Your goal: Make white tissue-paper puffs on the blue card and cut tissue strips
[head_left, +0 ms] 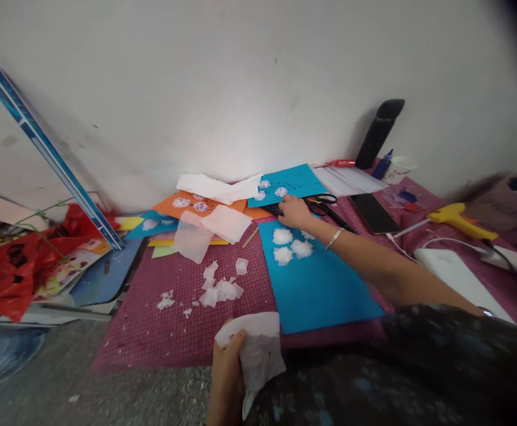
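My left hand [229, 364], low in front of me, pinches a piece of white tissue paper [262, 349] that hangs down to the right. My right hand [296, 212] reaches across the table, fingers bent over a pair of black-handled scissors [324, 204]; the exact grip is partly hidden. Beneath my right arm lies a blue sheet [324, 296] carrying several fluffy white tissue clumps [301, 248]. Torn tissue bits [222, 291] are scattered on the checked cloth [147, 319] to its left.
Behind lie another blue sheet [300, 180], an orange sheet [164, 206] and white tissue [227, 220]. A phone [376, 214], a yellow glue gun [460, 220], a white power strip [458, 281] and a black bottle [378, 136] stand right. A red bag [5, 272] is left.
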{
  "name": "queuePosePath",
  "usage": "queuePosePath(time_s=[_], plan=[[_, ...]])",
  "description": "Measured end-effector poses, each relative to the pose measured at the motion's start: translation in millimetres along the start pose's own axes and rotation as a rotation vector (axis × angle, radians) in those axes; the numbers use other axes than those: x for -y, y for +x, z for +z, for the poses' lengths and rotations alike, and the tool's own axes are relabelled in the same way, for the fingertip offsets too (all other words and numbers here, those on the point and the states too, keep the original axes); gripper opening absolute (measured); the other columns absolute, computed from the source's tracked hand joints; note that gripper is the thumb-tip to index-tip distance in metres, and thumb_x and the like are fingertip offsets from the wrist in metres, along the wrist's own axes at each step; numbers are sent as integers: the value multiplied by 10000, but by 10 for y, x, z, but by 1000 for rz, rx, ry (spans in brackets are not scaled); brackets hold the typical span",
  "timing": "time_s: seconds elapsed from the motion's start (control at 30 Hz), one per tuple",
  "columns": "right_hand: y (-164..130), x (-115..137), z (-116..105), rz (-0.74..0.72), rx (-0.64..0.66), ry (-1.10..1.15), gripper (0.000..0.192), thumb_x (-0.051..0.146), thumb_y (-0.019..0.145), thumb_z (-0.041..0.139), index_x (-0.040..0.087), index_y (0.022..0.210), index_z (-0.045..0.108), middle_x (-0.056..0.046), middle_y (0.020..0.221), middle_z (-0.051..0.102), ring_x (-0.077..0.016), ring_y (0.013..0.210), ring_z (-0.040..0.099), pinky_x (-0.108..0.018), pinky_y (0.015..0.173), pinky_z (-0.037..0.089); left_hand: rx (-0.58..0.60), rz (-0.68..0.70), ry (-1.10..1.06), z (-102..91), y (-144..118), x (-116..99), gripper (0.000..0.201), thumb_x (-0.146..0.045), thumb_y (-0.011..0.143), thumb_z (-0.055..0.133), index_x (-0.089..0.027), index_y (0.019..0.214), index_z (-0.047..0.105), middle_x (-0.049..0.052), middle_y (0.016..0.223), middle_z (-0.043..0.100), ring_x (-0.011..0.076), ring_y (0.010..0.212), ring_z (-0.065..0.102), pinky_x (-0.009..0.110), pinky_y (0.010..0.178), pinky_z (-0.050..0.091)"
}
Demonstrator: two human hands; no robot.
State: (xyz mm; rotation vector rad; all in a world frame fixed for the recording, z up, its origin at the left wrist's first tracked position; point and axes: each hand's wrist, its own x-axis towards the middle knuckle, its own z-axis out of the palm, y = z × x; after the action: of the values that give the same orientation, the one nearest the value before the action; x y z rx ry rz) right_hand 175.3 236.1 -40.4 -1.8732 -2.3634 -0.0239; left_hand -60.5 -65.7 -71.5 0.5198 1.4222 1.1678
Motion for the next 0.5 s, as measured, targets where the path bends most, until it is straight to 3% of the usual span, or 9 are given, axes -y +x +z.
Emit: queuePosePath(time_s=[0.07,0.23,0.3,0.4,0.5], plan=[[-12,-9,-31,-7,34,-7,347,340,909,617,87,1144,654,-211,1274,599,-329,1174,572,-441,980,450,-48,-13,-55,28,-9,-9,281,-345,603,763,-182,803,652,-5,630,659,190,575,635,277,535,501],[42,103,-77,18,116,-17,447,415,941,597,152,1301,560,-128,1285,603,-258,1121,605,-479,961,484,-84,13,-108,120,-44,-37,297,-318,597,763,-166,812,626,-26,631,645,146,548,594,240,528,479],[73,161,-137,16,145,-6,446,356,939,593,98,1301,551,-188,1290,598,-278,1111,612,-450,938,486,-96,40,-112,139,-62,-42,303,-302,607,755,-164,847,632,-25,659,660,140,571,599,229,535,478],[87,175,-334,-18,200,25,488,330,887,626,-1,1239,564,-293,1255,597,-319,1059,622,-396,873,477,-92,89,-123,144,-88,-44,283,-281,617,746,-162,852,642,-24,676,669,132,577,599,220,536,478],[-25,51,-618,-102,266,70,484,397,862,621,-6,1130,612,-259,1092,665,-268,889,637,-352,767,470,-109,110,-166,136,-108,-64,253,-269,612,749,-160,812,640,-26,664,668,126,565,599,216,529,484]])
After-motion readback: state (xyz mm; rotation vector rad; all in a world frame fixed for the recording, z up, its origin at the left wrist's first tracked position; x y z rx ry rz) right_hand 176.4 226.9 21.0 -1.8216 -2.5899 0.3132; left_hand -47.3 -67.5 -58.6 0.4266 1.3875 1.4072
